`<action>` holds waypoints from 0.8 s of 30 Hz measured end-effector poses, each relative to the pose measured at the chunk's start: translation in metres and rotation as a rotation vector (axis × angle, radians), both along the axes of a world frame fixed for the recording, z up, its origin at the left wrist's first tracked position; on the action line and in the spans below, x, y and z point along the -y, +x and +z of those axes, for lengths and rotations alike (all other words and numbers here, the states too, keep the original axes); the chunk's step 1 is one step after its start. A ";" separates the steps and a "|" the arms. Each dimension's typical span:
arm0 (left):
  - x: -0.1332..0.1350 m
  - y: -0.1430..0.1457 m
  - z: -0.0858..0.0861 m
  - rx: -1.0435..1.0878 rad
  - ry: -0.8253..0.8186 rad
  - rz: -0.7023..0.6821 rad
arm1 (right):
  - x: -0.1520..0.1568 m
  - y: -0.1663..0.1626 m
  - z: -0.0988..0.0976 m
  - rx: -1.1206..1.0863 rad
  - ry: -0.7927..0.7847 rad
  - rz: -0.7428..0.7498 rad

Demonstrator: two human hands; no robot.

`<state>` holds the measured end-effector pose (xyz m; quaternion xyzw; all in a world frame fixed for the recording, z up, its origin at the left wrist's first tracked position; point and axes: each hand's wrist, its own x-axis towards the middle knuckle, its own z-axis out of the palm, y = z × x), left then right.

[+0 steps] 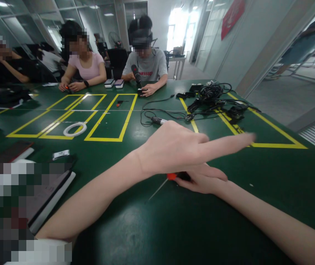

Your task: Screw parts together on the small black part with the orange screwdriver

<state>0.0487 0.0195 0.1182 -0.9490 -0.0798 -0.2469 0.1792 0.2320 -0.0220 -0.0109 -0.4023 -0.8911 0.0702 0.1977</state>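
While holding the left hand (171, 147) across and above the right hand (205, 176), pointing one finger outward to the right; hiding the palm side, so not being able to tell whether gripping anything there. With the right hand, touching the orange end of what looks like a screwdriver (171, 176), just below the left hand, though covering too much to tell whether grasping or only resting against it. Leaving the thin shaft slanting out from the right hand, leftward and nearer, over the table (118, 228). Judging it light, stiff and hardly fragile, probably slipping more along the bare shaft; favouring a hold on the orange end. Seeing tangled black cables (209, 94) well beyond the right hand, and a white tape roll (84, 128) far left of the left hand.
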 end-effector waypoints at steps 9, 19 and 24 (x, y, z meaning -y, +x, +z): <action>-0.006 0.002 -0.007 0.147 -0.121 -0.026 | -0.002 -0.001 0.002 0.029 0.033 0.014; -0.026 -0.010 0.000 -0.508 -0.570 0.495 | -0.003 -0.001 0.003 0.084 -0.039 0.008; -0.036 0.002 -0.027 -0.822 -0.827 0.520 | -0.003 -0.001 0.003 0.083 -0.051 0.010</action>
